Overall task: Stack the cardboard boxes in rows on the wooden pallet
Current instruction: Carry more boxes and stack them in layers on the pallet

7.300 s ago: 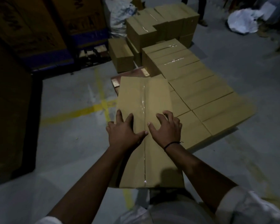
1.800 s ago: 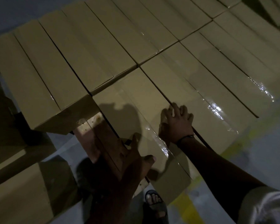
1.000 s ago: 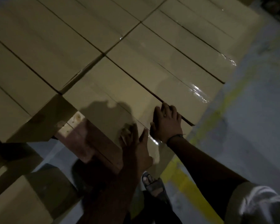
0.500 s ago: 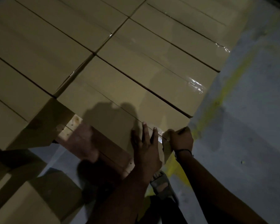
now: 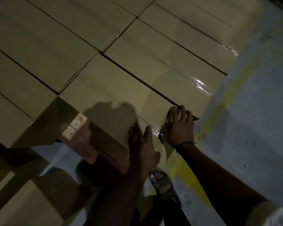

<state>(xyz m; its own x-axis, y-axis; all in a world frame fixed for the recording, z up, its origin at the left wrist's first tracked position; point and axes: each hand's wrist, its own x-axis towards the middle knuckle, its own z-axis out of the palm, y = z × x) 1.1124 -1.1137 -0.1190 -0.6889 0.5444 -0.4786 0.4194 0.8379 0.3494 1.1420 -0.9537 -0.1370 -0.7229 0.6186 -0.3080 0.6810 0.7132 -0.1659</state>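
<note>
Down by my feet, my sandal (image 5: 162, 185) stands on the grey floor (image 5: 255, 136) beside a yellow painted line (image 5: 219, 105), and off to my lower left a separate box (image 5: 23, 207) sits in shadow. Just above the sandal my left hand (image 5: 142, 149) is spread, fingers straight, pressed flat on the near end of the closest cardboard box (image 5: 114, 95). My right hand (image 5: 178, 128), a dark band (image 5: 185, 144) on its wrist, lies over that box's near right corner, fingers loosely spread on top with the tips at the dark gap to the next box (image 5: 162, 67); neither hand pinches anything. The closest box sits at the near edge of the wooden pallet (image 5: 78, 126), whose bare planks show just to its left. Clear tape (image 5: 203, 87) shines on the neighbour's end. Beyond, more boxes (image 5: 47, 46) lie side by side in tight rows.
</note>
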